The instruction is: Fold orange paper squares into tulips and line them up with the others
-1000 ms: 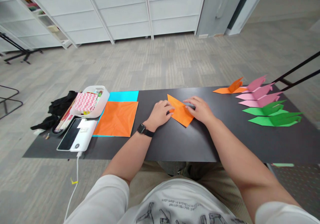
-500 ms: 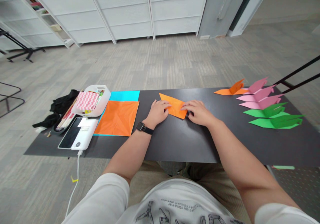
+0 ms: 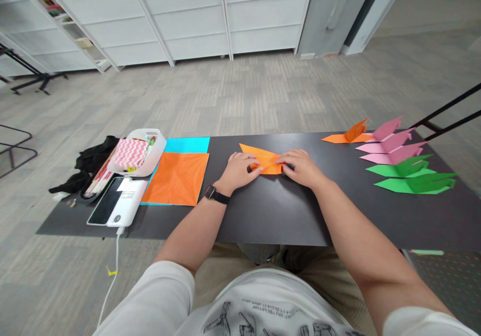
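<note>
Between my hands, on the dark table, is a folded piece of orange origami paper (image 3: 266, 159) with its pointed corner toward the far left. My left hand (image 3: 240, 170) grips its left side, thumb and fingers closed at the near edge. My right hand (image 3: 299, 166) pinches the right end the same way. The paper's near edge looks slightly raised off the table. My fingers hide both of its ends.
To the left lie orange sheets (image 3: 176, 178) over blue sheets (image 3: 188, 144). Beyond them are a white basket (image 3: 156, 158), a phone (image 3: 105, 201) and a white power bank (image 3: 128, 202) with a cable. Folded orange (image 3: 347, 134), pink (image 3: 394, 150) and green (image 3: 417, 182) paper birds line the right.
The orange paper has turned from a tilted, diamond-like lie to one with its near edge roughly level. Both hands have closed on its ends, and that edge has lifted slightly.
</note>
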Available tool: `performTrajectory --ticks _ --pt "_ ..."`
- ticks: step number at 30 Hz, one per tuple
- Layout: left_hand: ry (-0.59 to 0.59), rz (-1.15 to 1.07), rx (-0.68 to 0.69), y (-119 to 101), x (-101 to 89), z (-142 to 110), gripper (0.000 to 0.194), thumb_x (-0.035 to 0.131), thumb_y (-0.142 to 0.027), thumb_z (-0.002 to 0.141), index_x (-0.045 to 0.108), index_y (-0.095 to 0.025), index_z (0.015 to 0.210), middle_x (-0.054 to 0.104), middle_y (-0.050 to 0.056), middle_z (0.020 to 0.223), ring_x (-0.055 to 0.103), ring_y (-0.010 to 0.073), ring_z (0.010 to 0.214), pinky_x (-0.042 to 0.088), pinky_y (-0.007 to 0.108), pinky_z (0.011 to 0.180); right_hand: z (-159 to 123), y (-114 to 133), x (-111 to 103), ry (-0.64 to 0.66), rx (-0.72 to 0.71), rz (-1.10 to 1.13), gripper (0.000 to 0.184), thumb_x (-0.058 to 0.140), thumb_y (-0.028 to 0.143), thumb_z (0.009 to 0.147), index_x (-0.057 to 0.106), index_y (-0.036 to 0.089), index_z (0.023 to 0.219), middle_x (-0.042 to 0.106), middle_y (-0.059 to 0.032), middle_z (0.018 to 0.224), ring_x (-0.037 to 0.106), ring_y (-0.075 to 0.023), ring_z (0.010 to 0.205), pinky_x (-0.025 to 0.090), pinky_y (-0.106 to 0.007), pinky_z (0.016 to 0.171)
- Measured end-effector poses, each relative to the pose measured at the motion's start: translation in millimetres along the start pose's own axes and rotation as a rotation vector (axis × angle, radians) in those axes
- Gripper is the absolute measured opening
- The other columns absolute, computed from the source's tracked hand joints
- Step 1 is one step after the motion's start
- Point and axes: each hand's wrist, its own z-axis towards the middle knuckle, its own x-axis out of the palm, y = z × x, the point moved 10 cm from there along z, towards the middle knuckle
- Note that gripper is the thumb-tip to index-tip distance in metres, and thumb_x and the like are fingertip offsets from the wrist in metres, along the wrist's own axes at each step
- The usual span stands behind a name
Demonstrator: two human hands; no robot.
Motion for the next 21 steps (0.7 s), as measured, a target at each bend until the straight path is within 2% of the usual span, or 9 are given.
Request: performTrajectory --ticks 2,4,7,12,14,17,21 --pt "0.019 -0.012 0.018 -3.1 0.0 -0.7 0.031 0.081 -0.053 0.09 0.079 -0.029 0.109 0.074 0.004 0.134 0.063 0.0282 0.131 0.034 0.051 0.125 0.5 -3.5 -0.4 -0.009 0.02 0.018 0.034 0.059 0.017 0.092 0.081 0.033 0.113 0.08 -0.0051 0.118 0.071 -0.0293 0.113 0.045 -0.051 0.105" --pt "0.033 -0.017 0.028 -3.7 0.8 -1.1 0.035 0.088 -0.054 0.084 0.078 -0.029 0.107 0.074 0.004 0.134 0.061 0.0288 0.133 0.032 0.052 0.126 0.7 -6.7 -0.4 -0.008 0.039 0.029 0.032 0.059 0.019 0.093 0.08 0.033 0.112 0.081 -0.0047 0.117 0.071 -0.0291 0.112 0.046 -0.051 0.105" --pt "0.028 -0.013 0.025 -1.4 1.6 -1.4 0.028 0.088 -0.047 0.086 0.077 -0.029 0.104 0.074 0.003 0.135 0.061 0.028 0.133 0.028 0.054 0.129 0.3 -8.6 -1.5 -0.001 0.038 0.044 0.031 0.057 0.02 0.094 0.081 0.032 0.112 0.081 -0.0054 0.114 0.072 -0.0294 0.109 0.048 -0.05 0.103" --pt "0.008 -0.009 0.004 1.4 2.2 -1.5 0.017 0.082 -0.043 0.091 0.079 -0.03 0.101 0.074 0.003 0.135 0.062 0.0278 0.133 0.026 0.056 0.13 -1.7 -6.3 -0.4 0.056 0.003 0.067 0.043 0.062 0.016 0.084 0.077 0.03 0.121 0.078 -0.007 0.125 0.069 -0.0317 0.117 0.048 -0.051 0.103" --pt "0.003 -0.009 0.005 0.8 1.7 -1.2 0.014 0.079 -0.042 0.094 0.079 -0.03 0.099 0.074 0.003 0.134 0.063 0.0274 0.131 0.028 0.056 0.129 -1.8 -8.4 -1.1 0.048 0.024 0.029 0.035 0.066 0.02 0.085 0.077 0.03 0.117 0.078 -0.0074 0.123 0.068 -0.0326 0.117 0.048 -0.051 0.101" --pt "0.012 -0.007 0.023 -1.6 2.3 -0.8 0.013 0.077 -0.043 0.096 0.08 -0.03 0.098 0.075 0.002 0.132 0.064 0.0266 0.129 0.029 0.055 0.128 -1.4 -14.7 -2.7 0.019 0.072 -0.022 0.015 0.066 0.026 0.092 0.076 0.028 0.104 0.079 -0.0069 0.11 0.069 -0.0314 0.11 0.047 -0.049 0.096" --pt "0.05 -0.028 0.068 -8.7 4.6 -1.3 0.015 0.082 -0.044 0.092 0.08 -0.031 0.1 0.077 0.0 0.129 0.066 0.025 0.124 0.028 0.053 0.128 -0.9 -21.0 -1.7 0.033 0.082 0.006 0.011 0.063 0.027 0.094 0.074 0.028 0.097 0.079 -0.0055 0.101 0.07 -0.0283 0.1 0.047 -0.046 0.093"
